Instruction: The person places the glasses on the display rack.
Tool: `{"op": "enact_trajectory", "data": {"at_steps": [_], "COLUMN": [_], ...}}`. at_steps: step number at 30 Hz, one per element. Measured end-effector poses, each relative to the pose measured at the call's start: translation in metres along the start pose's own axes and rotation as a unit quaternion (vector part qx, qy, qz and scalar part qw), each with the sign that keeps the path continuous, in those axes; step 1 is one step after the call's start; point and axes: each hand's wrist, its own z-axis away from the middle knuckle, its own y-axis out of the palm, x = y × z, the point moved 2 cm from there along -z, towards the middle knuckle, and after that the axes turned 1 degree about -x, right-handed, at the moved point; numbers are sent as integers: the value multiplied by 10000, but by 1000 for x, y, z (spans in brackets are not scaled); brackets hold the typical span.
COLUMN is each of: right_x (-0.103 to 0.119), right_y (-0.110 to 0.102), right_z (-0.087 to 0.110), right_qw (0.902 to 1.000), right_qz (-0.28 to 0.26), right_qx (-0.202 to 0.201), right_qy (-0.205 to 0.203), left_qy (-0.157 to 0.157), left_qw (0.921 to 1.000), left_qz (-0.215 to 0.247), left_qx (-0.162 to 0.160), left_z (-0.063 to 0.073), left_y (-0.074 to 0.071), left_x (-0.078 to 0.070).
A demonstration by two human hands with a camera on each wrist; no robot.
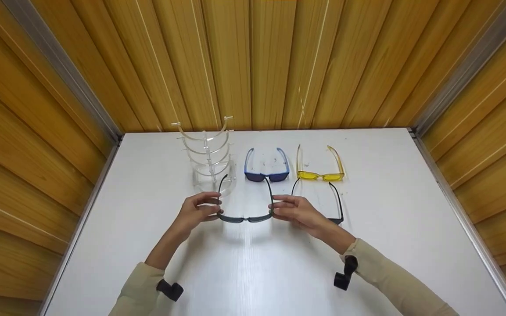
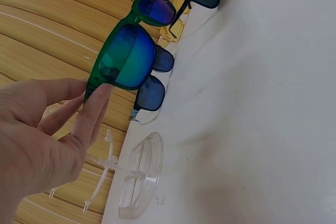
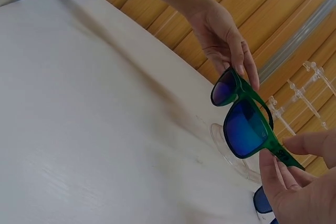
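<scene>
A pair of green-framed sunglasses (image 1: 246, 219) with blue-green mirrored lenses is held up above the white table, temples spread and pointing away. My left hand (image 1: 198, 212) pinches it near the left hinge between thumb and fingers. At the opposite hinge my right hand (image 1: 299, 213) grips the right temple the same way. Both wrist views show the mirrored lenses, the left wrist's sunglasses (image 2: 128, 53) and the right wrist's sunglasses (image 3: 245, 127). Behind the left hand stands a clear plastic eyewear rack (image 1: 209, 158) with several curved arms, none bearing glasses.
Blue sunglasses (image 1: 267, 176) and yellow glasses (image 1: 321, 176) lie with temples out toward the back. Black-framed sunglasses (image 1: 339, 206) lie partly hidden behind the right hand. The white table (image 1: 389, 210) is bordered by wood-patterned walls (image 1: 274, 66).
</scene>
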Motion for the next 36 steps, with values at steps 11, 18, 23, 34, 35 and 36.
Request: {"op": "enact_trajectory", "data": {"at_steps": [11,18,23,34,35,36], "right_x": [15,20,20,16,15,14], "right_y": [7,11,16,28,29,30], "right_z": [-5,-9,-15,-24,-25,-27], "right_qw": [9999,9997,9994,9989,9989,9989], "right_qz": [-84,-140,-259,-415,-419,-417], "right_qx": [-15,-53,-34,44,48,42], "right_qy": [-148,-193,-204,-220,-220,-209], "left_qy": [35,16,-6,-27,-36,-52], "left_qw": [9999,9995,9989,9977,9976,9974], "left_qz": [117,193,209,281,298,308], "left_qx": [-82,-234,-415,-623,-631,-649], "left_z": [6,10,13,18,18,18], "left_y": [-4,-7,-13,-25,-26,-28], "left_x": [-15,-17,-16,-7,-6,-5]}}
